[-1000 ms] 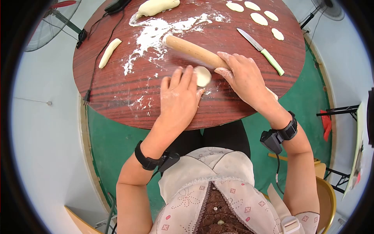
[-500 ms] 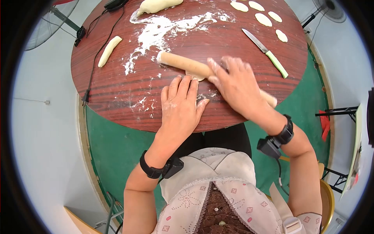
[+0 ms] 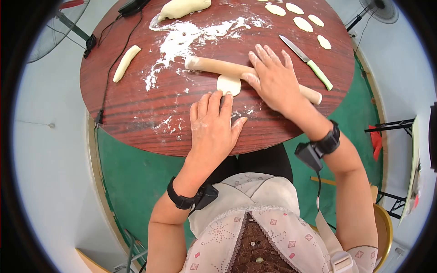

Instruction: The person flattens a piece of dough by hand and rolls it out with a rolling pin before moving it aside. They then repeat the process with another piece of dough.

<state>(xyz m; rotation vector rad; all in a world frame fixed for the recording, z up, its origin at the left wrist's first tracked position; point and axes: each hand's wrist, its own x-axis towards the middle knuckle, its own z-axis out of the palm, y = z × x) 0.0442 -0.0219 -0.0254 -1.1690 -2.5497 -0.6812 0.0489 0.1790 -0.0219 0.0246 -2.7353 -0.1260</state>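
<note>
A wooden rolling pin point(image 3: 214, 66) lies across the round brown table point(image 3: 136, 109). My right hand point(image 3: 273, 79) presses flat on it, fingers spread. A small flattened disc of dough point(image 3: 228, 84) lies just in front of the pin. My left hand point(image 3: 214, 125) rests flat on the table with its fingertips touching the near edge of the dough. Both hands are dusted with flour.
Spilled flour point(image 3: 182, 38) spreads behind the pin. A dough log point(image 3: 124, 63) lies at the left, a bigger lump point(image 3: 182, 7) at the back. Several rolled discs point(image 3: 302, 22) sit back right, beside a green-handled knife point(image 3: 307, 61). A black cable point(image 3: 111, 68) runs along the left.
The rolling pin has rolled away from me under my right hand, uncovering the dough disc. My right hand has opened flat over the pin. My left hand stays by the dough.
</note>
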